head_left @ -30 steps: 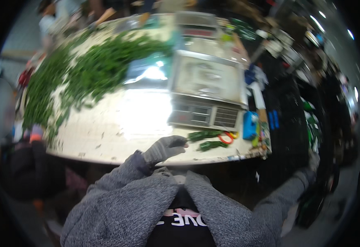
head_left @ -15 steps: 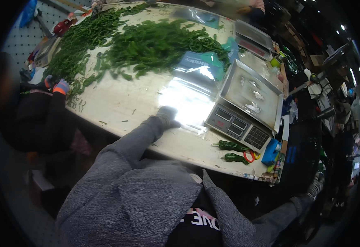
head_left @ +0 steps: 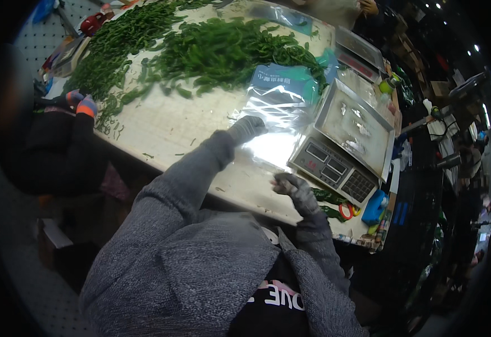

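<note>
L hand (head_left: pixel 246 130) at the plastic bags (head_left: pixel 282 92), left of the scale (head_left: pixel 343 143) — grip, can't tell. R hand (head_left: pixel 295 191) near scale's front, fingers loosely parted. Prob. bag-picking — next needs a fine pinch.

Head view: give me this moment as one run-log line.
left hand: at bags, contact unclear | right hand: curled, near scale | peppers: heaped on table, left of bags

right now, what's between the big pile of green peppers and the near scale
In the head view, flat plastic bags, blue-green at the far end and clear and shiny nearer, lie between the green peppers and the near scale.
</note>
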### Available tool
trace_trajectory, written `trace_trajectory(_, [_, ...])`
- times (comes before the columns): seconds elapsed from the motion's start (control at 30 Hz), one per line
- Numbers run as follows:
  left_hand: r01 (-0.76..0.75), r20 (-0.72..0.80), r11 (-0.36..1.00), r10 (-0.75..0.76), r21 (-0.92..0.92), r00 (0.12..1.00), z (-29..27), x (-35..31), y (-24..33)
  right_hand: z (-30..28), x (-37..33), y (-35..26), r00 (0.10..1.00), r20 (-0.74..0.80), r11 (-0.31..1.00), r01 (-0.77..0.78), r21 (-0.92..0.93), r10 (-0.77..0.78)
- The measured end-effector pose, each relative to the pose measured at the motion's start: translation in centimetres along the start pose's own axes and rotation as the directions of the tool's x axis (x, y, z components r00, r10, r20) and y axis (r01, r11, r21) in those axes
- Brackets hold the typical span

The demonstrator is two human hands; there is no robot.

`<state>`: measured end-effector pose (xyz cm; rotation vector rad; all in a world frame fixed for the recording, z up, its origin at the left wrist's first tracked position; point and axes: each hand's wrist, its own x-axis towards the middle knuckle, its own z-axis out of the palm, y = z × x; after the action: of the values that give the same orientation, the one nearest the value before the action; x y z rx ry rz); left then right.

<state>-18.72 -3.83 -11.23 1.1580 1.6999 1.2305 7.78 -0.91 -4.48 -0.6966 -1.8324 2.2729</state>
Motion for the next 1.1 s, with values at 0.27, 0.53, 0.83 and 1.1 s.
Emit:
trace_trajectory(0.27, [-0.093, 0.057, 0.732, 0.074, 0.675, 0.996, 2.8, -6.2, 3.7, -1.3, 9.9, 12.6, 0.953, -0.253, 0.95, 0.088, -0.3, -0.168])
trace_trajectory(0.53, [-0.135, 0.004, 0.839, 0.157, 0.527, 0.988, 1.4, -7.1, 1.9, 3.7, 7.7, 7.2, 0.921, -0.383, 0.964, 0.035, 0.263, 0.071])
trace_trajectory(0.83, [0.018, -0.048, 0.696, 0.024, 0.718, 0.999, -1.3, -3.7, 0.9, 1.3, 9.0, 11.7, 0.76, -0.637, 0.864, -0.229, -0.449, -0.129])
trace_trajectory(1.1, [-0.14, 0.182, 0.687, 0.011, 0.713, 0.983, -4.4, -5.8, 1.7, 2.8, 5.5, 16.3, 0.797, -0.569, 0.819, -0.457, -0.348, 0.203])
